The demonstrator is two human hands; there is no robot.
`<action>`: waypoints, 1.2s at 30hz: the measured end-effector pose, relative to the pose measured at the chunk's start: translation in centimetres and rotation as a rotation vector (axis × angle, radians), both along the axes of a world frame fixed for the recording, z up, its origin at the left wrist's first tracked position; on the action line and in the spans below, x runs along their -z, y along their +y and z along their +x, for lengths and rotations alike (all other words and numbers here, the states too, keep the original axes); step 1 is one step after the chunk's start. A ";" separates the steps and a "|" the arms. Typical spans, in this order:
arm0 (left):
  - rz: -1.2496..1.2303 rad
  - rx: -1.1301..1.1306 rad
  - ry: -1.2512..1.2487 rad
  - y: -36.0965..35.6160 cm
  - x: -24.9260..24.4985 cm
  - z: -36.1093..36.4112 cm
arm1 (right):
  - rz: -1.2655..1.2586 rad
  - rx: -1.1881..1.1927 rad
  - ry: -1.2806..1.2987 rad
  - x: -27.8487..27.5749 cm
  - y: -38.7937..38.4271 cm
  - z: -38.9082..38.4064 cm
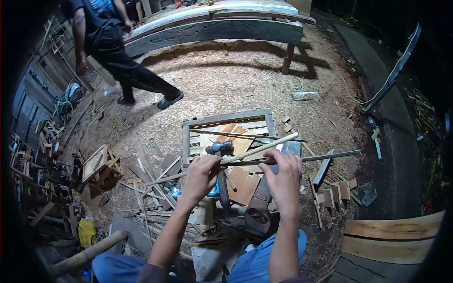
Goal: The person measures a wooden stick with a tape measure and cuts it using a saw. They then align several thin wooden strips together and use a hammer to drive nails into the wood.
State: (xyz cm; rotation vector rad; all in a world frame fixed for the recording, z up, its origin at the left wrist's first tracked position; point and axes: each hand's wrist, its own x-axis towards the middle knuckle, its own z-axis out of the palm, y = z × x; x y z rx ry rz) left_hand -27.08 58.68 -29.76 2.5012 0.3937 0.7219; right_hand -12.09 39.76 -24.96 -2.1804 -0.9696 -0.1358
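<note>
My left hand is closed around the near end of a pale wooden strip, which slants up to the right. A thin dark wooden strip runs between my two hands and sticks out far to the right. My right hand has its thumb and fingers closed on this dark strip. Beneath my hands, a hammer rests with its head up and its handle toward me. A handsaw lies right of the hammer handle. Behind them is a slatted wooden frame with thin brown boards about it.
Offcuts and sticks litter the sawdust floor on the left. A small wooden box sits farther left. Planks lie at lower right. At the back, a person walks beside a long workbench. A round pole juts in at lower left.
</note>
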 end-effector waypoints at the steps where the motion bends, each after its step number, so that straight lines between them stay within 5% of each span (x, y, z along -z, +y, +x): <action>1: -0.018 0.008 -0.014 0.3 0.1 0.3 | 0.017 -0.020 0.038 0.0 0.1 0.1; 5: -0.097 0.107 0.149 0.7 -0.5 0.5 | 0.055 0.026 0.117 -0.9 1.8 -3.3; 9: 0.089 0.245 0.043 0.7 0.6 3.2 | -0.081 0.007 -0.352 -1.9 1.9 -5.4; 15: 0.271 0.369 0.066 0.6 -1.4 2.2 | -0.175 -0.105 -0.096 3.5 -0.7 -3.2; 23: 0.350 0.112 0.172 4.0 -0.8 -6.0 | -0.137 -0.239 -0.105 4.6 -1.1 -4.2; 36: 0.231 0.056 0.218 7.6 1.5 -8.9 | -0.229 -0.309 -0.167 5.2 -0.4 -4.0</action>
